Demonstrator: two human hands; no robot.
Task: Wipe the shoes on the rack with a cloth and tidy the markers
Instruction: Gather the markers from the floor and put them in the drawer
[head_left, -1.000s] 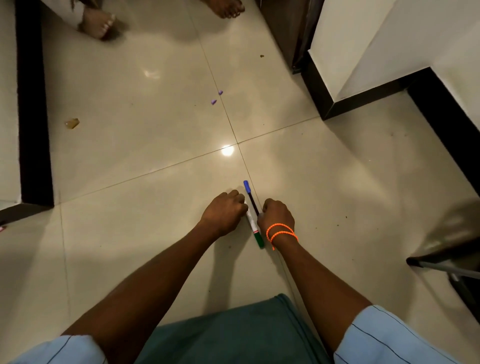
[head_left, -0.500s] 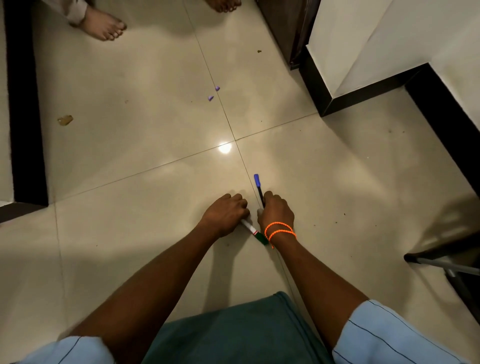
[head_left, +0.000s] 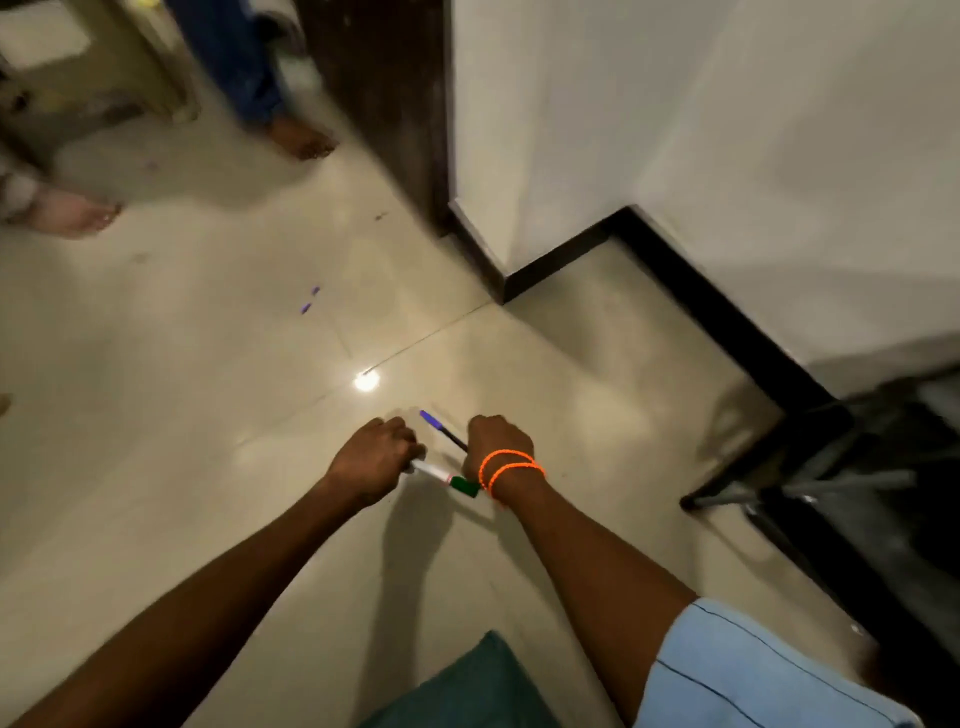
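- The left hand (head_left: 375, 461) is curled around a white marker with a green cap (head_left: 445, 478), held low over the tiled floor (head_left: 156, 415).
- The right hand (head_left: 497, 439), just right of that marker, grips a thin black pen with a blue cap (head_left: 440, 429).
- Both look light, rigid and smooth; a mid-barrel grip should hold them.
- No lettering is legible.

Light-blue short sleeves (head_left: 769, 670), orange wrist bands (head_left: 511, 469)
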